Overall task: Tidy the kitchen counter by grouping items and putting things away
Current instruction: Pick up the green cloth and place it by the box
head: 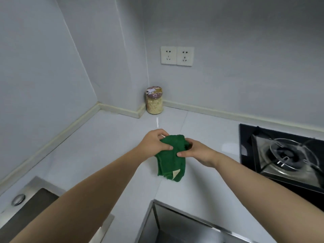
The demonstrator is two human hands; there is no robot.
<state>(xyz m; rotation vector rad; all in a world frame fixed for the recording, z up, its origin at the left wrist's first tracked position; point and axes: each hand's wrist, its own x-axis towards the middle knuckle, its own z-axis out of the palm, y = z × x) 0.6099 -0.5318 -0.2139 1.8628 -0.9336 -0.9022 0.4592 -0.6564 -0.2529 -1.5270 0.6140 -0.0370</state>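
A green cloth [172, 162] hangs folded above the white counter [105, 148], a pale label showing at its lower edge. My left hand [154, 143] grips its upper left part, thumb pressed on the front. My right hand [196, 151] pinches its upper right part. Both hands hold the cloth up in the middle of the view. A glass jar [154, 100] of pale grains with a patterned lid stands in the counter's back corner, well beyond the hands.
A gas hob [287, 155] with a steel burner sits at the right. A sink [29, 207] with a round drain knob lies at the lower left. Two wall sockets [177, 56] are above the jar. A steel-edged opening [184, 223] shows at the bottom.
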